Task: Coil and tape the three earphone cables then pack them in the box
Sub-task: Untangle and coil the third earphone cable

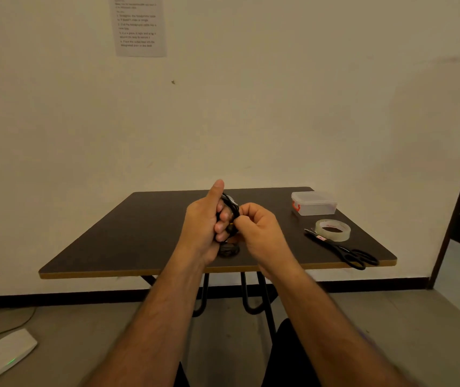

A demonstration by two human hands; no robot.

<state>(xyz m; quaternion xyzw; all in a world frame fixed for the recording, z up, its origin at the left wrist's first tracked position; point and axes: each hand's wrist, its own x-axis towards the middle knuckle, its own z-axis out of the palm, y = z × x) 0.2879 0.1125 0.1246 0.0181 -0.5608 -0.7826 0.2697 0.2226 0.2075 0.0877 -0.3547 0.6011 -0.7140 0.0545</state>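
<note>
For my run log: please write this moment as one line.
left hand: holds coiled earphone cable | right hand: pinches cable | tape roll, scissors, closed box: untouched on table

The wall sheet [140, 26] carries numbered steps, too blurred to read.

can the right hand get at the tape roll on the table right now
Probably not yet: the right hand is pinching the black cable coiled on the left hand. Otherwise the tape roll lies unobstructed on that side.
</note>
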